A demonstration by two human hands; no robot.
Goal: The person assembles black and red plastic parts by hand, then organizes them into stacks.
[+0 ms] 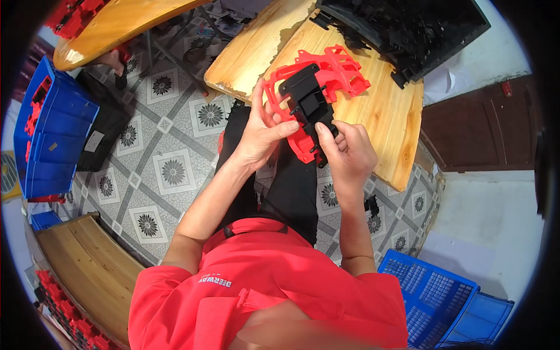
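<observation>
Between my hands, above the near edge of a wooden table (385, 128), is a red plastic frame (303, 146) with a black plastic part (309, 96) lying against it. My left hand (265, 128) is closed round the left side of the red frame, its thumb toward the black part. At the lower right end of the black part, my right hand (349, 149) pinches it with the thumb on top. Another red plastic frame (344, 73) rests on the table just beyond. Whether the black part is seated in the red frame, I cannot tell.
A black crate (449, 52) of black parts stands at the table's far right. To the left is a blue bin (55, 140) with red parts. A blue perforated crate (426, 291) sits at lower right, a wooden bench (87, 256) at lower left.
</observation>
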